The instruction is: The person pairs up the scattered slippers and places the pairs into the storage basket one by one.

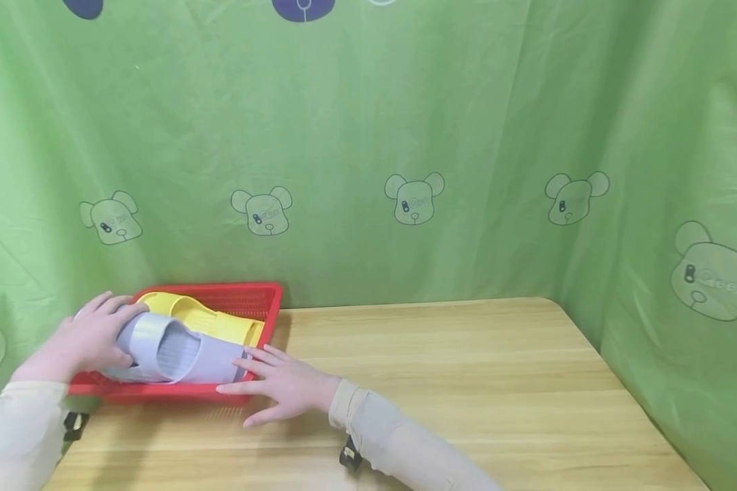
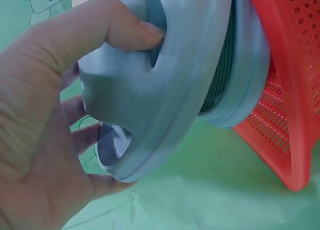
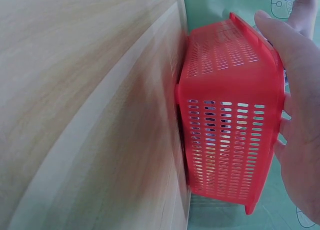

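Observation:
Greyish-blue slippers [image 1: 215, 358] lie along the near side of a red plastic basket [image 1: 181, 390], above its near rim in the head view. My left hand [image 1: 95, 335] grips their toe end, the thumb on the near side and the fingers round the other, as the left wrist view shows on the slipper [image 2: 135, 84]. At the heel end my right hand [image 1: 288, 383] reaches over the basket's right front corner with fingers spread and straight. Its fingertips are at the slippers' heel; firm contact is hard to tell. Behind them in the basket are yellow slippers [image 1: 211, 320].
The basket stands at the left of a wooden table [image 1: 467, 382], near its back edge. A green curtain [image 1: 344, 123] with bear heads hangs behind and to both sides. In the right wrist view, the basket's slotted wall [image 3: 225, 145] faces the camera.

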`<action>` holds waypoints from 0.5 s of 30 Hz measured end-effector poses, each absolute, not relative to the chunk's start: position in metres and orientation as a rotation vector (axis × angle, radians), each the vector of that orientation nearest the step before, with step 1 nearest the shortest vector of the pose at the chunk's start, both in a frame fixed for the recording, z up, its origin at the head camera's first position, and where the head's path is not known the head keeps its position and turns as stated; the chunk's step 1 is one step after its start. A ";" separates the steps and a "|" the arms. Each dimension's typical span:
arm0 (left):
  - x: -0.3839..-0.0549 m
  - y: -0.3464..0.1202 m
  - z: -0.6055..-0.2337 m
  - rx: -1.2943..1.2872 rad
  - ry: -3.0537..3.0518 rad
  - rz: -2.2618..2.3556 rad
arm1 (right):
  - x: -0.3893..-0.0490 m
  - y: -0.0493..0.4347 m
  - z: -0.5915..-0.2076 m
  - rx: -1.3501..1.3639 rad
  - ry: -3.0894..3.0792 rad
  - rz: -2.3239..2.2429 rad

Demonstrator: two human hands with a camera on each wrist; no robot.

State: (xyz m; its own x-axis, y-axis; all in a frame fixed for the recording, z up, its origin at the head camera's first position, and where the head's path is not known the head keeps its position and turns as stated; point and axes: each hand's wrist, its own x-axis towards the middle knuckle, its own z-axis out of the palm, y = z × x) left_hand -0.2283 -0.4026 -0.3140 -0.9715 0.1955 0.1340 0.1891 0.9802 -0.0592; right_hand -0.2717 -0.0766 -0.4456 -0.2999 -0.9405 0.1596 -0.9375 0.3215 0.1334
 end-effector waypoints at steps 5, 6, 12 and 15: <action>-0.227 -0.402 -0.314 -0.259 -3.003 0.075 | -0.273 -0.077 -0.447 1.720 -2.383 -0.010; -0.227 -0.401 -0.314 -0.256 -3.002 0.079 | -0.273 -0.077 -0.447 1.720 -2.386 -0.010; -0.222 -0.395 -0.313 -0.250 -2.986 0.097 | -0.272 -0.076 -0.446 1.713 -2.383 -0.020; -0.219 -0.393 -0.314 -0.244 -2.980 0.091 | -0.272 -0.077 -0.446 1.715 -2.381 -0.023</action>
State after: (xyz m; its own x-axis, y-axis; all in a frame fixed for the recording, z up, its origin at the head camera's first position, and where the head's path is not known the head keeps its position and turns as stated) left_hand -0.2189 -0.3927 -0.3143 -0.9754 0.1664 0.1445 0.1572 0.9849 -0.0728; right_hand -0.2721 -0.0768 -0.4459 -0.3029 -0.9399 0.1576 -0.9367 0.3241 0.1327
